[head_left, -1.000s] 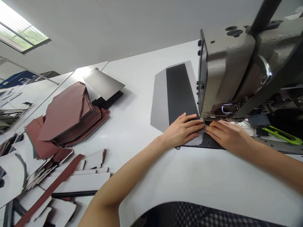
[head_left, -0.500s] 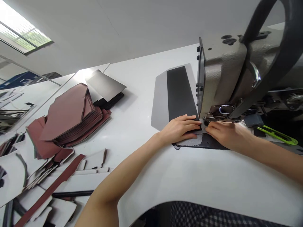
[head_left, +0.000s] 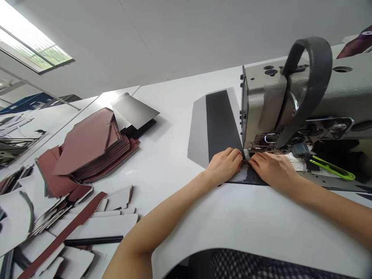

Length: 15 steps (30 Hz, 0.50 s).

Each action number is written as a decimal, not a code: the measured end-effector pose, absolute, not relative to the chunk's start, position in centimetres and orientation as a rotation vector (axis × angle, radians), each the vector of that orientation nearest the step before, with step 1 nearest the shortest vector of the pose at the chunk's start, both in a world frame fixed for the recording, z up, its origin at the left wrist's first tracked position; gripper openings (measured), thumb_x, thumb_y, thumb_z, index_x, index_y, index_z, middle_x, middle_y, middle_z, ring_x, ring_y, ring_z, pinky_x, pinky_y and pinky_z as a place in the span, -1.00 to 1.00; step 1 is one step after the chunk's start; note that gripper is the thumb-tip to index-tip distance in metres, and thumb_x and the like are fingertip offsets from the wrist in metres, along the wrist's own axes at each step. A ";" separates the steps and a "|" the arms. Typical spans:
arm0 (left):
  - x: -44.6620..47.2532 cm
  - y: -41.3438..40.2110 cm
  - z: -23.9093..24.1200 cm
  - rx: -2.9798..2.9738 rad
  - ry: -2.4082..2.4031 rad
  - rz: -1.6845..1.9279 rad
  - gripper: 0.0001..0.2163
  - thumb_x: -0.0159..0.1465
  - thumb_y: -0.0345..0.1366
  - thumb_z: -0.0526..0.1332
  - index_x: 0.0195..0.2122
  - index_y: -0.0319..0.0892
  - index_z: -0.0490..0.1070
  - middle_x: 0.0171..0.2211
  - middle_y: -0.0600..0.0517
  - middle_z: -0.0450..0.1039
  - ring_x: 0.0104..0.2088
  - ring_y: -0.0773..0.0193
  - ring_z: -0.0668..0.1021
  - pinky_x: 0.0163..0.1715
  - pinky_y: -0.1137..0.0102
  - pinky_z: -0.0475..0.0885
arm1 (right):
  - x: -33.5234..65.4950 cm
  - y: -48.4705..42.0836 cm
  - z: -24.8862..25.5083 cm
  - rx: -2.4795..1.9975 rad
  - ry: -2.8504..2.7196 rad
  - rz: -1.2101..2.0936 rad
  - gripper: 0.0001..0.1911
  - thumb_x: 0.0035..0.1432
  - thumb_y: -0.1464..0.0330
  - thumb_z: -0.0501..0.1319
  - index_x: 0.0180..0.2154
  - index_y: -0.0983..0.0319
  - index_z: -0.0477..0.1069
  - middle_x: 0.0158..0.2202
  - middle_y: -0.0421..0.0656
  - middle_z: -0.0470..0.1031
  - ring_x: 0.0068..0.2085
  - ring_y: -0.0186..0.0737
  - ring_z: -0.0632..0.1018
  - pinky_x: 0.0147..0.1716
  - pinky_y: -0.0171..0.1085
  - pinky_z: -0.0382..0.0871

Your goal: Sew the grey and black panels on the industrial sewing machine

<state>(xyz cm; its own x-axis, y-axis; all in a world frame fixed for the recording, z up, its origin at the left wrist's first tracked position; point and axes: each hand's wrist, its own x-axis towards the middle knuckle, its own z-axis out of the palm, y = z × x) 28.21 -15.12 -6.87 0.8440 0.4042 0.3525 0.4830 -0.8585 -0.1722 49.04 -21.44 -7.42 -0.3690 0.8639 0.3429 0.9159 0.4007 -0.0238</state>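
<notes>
Black strip (head_left: 221, 124) lies flat, matte, along a grey panel (head_left: 197, 133).

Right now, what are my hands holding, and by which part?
The left hand pinches the strip at its near end, by the machine. The right hand meets the same end; whether it is pinching or pressing, I cannot tell.

Your left hand (head_left: 223, 164) sits just left of your right hand (head_left: 271, 168), both on the panel (head_left: 221, 120), right before the sewing machine (head_left: 261, 104). The panel runs away behind them along the machine's left side. Thread snips (head_left: 331, 166) lie to the right. Far left on the bench (head_left: 247, 221) sits a stack of cut pieces (head_left: 93, 143), with loose offcuts (head_left: 87, 224) before it.
</notes>
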 end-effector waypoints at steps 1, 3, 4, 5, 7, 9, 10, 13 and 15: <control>28.1 -15.2 -6.9 -2.781 -0.705 -0.455 -0.79 0.46 -0.32 0.00 -0.22 -0.22 0.39 -0.19 -0.04 0.53 -0.29 0.27 0.52 -0.35 0.40 0.47 | 48.7 -21.4 -7.4 -1.618 -2.304 -0.234 -0.65 0.40 0.32 0.02 -0.40 0.24 0.44 -0.48 -0.15 0.46 -0.46 -0.25 0.44 -0.51 -0.24 -0.04; 27.9 -15.2 -6.9 -2.814 -0.754 -0.476 -0.80 0.48 -0.32 0.00 -0.17 -0.20 0.40 -0.13 -0.01 0.54 -0.27 0.30 0.52 -0.40 0.43 0.43 | 48.0 -21.1 -7.3 -1.720 -2.206 -0.200 -0.66 0.35 0.29 0.07 -0.46 0.23 0.42 -0.56 -0.17 0.43 -0.54 -0.26 0.40 -0.51 -0.25 -0.06; 27.8 -15.2 -6.8 -2.831 -0.760 -0.481 -0.80 0.48 -0.33 -0.01 -0.16 -0.17 0.41 -0.10 0.01 0.54 -0.26 0.32 0.52 -0.43 0.44 0.41 | 47.8 -21.0 -7.3 -1.753 -2.171 -0.179 -0.68 0.32 0.30 0.09 -0.47 0.22 0.42 -0.58 -0.17 0.43 -0.55 -0.26 0.40 -0.51 -0.25 -0.06; 27.7 -15.2 -6.8 -2.843 -0.749 -0.482 -0.80 0.47 -0.36 -0.01 -0.15 -0.14 0.42 -0.08 0.03 0.54 -0.25 0.33 0.52 -0.44 0.46 0.39 | 47.6 -20.9 -7.3 -1.774 -2.144 -0.158 -0.70 0.29 0.31 0.10 -0.48 0.21 0.42 -0.58 -0.17 0.44 -0.55 -0.26 0.41 -0.51 -0.26 -0.04; 27.5 -15.1 -6.9 -2.853 -0.675 -0.485 -0.76 0.46 -0.42 -0.01 -0.09 -0.07 0.44 -0.04 0.08 0.55 -0.20 0.32 0.53 -0.40 0.46 0.39 | 47.6 -20.8 -7.4 -1.789 -2.109 -0.116 -0.73 0.27 0.32 0.11 -0.47 0.20 0.43 -0.55 -0.18 0.47 -0.52 -0.25 0.45 -0.51 -0.27 0.02; 27.3 -14.9 -7.0 -2.854 -0.576 -0.495 -0.70 0.44 -0.47 0.00 0.00 -0.01 0.44 -0.02 0.10 0.56 -0.15 0.31 0.53 -0.32 0.46 0.43 | 48.1 -21.0 -7.4 -1.768 -2.094 -0.080 -0.76 0.28 0.32 0.10 -0.39 0.18 0.47 -0.49 -0.19 0.52 -0.47 -0.24 0.50 -0.49 -0.28 0.12; 27.3 -14.7 -7.0 -2.853 -0.539 -0.504 -0.67 0.44 -0.48 0.00 0.05 0.01 0.44 -0.02 0.11 0.57 -0.13 0.30 0.53 -0.29 0.45 0.45 | 48.5 -21.2 -7.4 -1.742 -2.100 -0.061 -0.76 0.30 0.32 0.09 -0.35 0.17 0.49 -0.44 -0.20 0.55 -0.44 -0.25 0.52 -0.47 -0.29 0.18; 27.2 -14.5 -7.1 -2.863 -0.504 -0.506 -0.65 0.45 -0.47 0.01 0.13 0.03 0.41 -0.03 0.12 0.58 -0.09 0.31 0.53 -0.21 0.45 0.49 | 50.3 -22.3 -7.3 -1.638 -2.141 -0.020 -0.74 0.36 0.32 0.06 -0.26 0.14 0.52 -0.31 -0.21 0.59 -0.35 -0.26 0.56 -0.39 -0.30 0.30; 27.1 -14.4 -7.1 -2.886 -0.515 -0.484 -0.64 0.46 -0.46 0.00 0.15 0.02 0.41 -0.01 0.10 0.58 -0.08 0.31 0.53 -0.17 0.45 0.50 | 51.5 -23.0 -7.2 -1.541 -2.162 -0.049 -0.72 0.39 0.33 0.05 -0.22 0.15 0.54 -0.24 -0.18 0.59 -0.32 -0.26 0.57 -0.35 -0.30 0.34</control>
